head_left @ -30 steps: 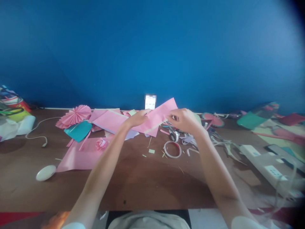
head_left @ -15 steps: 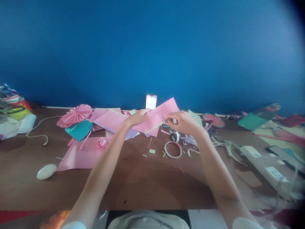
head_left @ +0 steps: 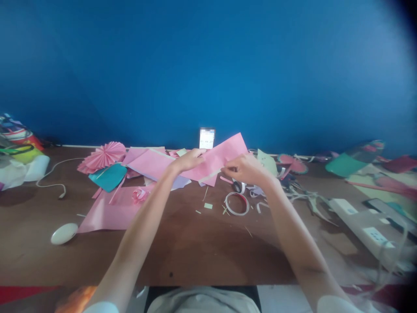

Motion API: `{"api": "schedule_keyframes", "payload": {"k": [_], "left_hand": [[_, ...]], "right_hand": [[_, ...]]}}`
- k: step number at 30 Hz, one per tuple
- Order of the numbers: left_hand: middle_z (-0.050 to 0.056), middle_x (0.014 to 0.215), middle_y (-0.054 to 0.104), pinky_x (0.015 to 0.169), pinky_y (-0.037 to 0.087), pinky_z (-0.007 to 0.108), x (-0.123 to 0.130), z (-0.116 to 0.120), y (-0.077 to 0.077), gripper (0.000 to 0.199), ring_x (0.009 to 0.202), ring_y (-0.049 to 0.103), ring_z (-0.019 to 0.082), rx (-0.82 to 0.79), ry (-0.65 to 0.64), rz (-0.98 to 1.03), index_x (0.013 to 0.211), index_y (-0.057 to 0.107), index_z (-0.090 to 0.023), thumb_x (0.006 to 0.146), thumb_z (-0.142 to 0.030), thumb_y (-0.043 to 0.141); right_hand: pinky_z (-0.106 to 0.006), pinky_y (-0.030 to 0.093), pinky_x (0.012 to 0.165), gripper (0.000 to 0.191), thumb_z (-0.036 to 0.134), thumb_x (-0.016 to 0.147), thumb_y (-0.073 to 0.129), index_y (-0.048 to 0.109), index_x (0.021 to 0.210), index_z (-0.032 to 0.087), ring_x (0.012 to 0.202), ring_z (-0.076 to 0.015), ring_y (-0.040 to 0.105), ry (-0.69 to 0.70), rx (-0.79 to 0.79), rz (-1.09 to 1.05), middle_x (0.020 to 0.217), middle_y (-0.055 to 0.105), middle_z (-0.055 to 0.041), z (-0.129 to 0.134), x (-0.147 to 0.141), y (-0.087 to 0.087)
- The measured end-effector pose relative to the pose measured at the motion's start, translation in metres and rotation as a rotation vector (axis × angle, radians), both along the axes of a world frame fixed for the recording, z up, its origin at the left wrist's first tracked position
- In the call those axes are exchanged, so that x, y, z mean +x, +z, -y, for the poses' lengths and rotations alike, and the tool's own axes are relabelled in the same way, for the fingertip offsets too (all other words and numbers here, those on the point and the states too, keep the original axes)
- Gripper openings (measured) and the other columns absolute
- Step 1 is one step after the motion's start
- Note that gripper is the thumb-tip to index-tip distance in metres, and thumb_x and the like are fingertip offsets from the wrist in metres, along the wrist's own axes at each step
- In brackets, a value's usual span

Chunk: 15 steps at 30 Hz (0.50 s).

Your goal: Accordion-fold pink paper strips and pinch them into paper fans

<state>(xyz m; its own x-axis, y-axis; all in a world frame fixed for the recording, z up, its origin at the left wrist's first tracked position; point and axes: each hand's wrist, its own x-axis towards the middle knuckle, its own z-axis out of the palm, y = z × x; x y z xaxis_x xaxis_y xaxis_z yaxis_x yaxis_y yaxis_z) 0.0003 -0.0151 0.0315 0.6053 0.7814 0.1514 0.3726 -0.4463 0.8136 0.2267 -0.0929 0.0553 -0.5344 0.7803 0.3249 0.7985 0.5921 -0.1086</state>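
Observation:
A pink sheet of paper [head_left: 224, 150] is held up at a slant over the far part of the table, with a pale tape-like strip along its lower edge. My left hand [head_left: 190, 161] grips the sheet's left part, thumb along its top. My right hand [head_left: 244, 168] is closed in a pinch at the lower edge, by the pale strip; what lies between its fingertips is too small to make out. Below the right hand lie a roll of tape [head_left: 227, 208] and a smaller black-and-white ring [head_left: 239, 187].
To the left are a pink pleated paper fan [head_left: 106, 154], a teal paper piece [head_left: 109, 177], a pink paper flower [head_left: 139, 195] and a white oval object [head_left: 64, 234]. A lit phone [head_left: 207, 138] stands at the wall. A power strip [head_left: 361, 226] sits right.
My right hand has shifted slightly left and down along the paper's lower edge, its fingers curling in more. My left hand and the sheet have hardly moved.

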Motion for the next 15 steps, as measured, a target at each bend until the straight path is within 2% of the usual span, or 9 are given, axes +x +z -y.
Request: {"api": "schedule_keyframes", "payload": {"k": [3,5,8,11,15], "left_hand": [[-0.001,0.072,0.048,0.062,0.027,0.028,-0.0004,-0.0008,-0.0002,0.011,0.066,0.041,0.015,0.005,-0.008,-0.034,0.076,0.054,-0.019,0.082,-0.027,0.048],[-0.001,0.069,0.043,0.06,0.023,0.028,-0.0008,-0.0017,-0.0005,0.012,0.063,0.036,0.014,0.006,-0.007,-0.045,0.073,0.051,-0.019,0.082,-0.025,0.048],[-0.001,0.068,0.039,0.059,0.022,0.028,-0.0009,-0.0024,-0.0005,0.012,0.061,0.033,0.014,0.009,-0.013,-0.027,0.07,0.046,-0.019,0.081,-0.023,0.048],[-0.002,0.067,0.036,0.058,0.021,0.029,-0.0004,-0.0014,0.0005,0.014,0.061,0.033,0.013,0.011,-0.011,-0.033,0.068,0.042,-0.019,0.081,-0.021,0.047],[-0.002,0.069,0.037,0.058,0.022,0.028,0.0004,0.0022,0.0036,0.013,0.063,0.034,0.013,0.018,0.007,-0.058,0.069,0.041,-0.019,0.081,-0.022,0.046]], "right_hand": [[-0.03,0.021,0.051,0.037,0.023,0.083,0.052,0.045,0.047,0.019,0.046,-0.0093,0.031,0.001,0.037,-0.024,0.046,0.048,0.0024,0.0014,-0.0016,-0.001],[-0.029,0.025,0.051,0.031,0.02,0.081,0.052,0.05,0.05,0.019,0.048,-0.0092,0.036,0.023,0.036,-0.059,0.049,0.052,0.0022,0.0026,-0.0016,-0.0006],[-0.027,0.035,0.056,0.016,0.021,0.083,0.054,0.067,0.075,0.019,0.057,-0.0106,0.052,0.065,-0.049,-0.136,0.067,0.067,0.0007,0.0026,-0.0009,-0.0002],[-0.028,0.046,0.067,0.024,0.022,0.088,0.051,0.071,0.099,0.022,0.075,-0.0147,0.065,0.087,-0.137,-0.228,0.09,0.074,-0.0022,-0.0003,-0.0009,-0.0021],[-0.031,0.051,0.077,0.037,0.017,0.089,0.047,0.068,0.118,0.025,0.091,-0.0175,0.069,0.132,-0.214,-0.329,0.103,0.075,-0.0026,-0.0041,-0.0009,-0.0061]]}}
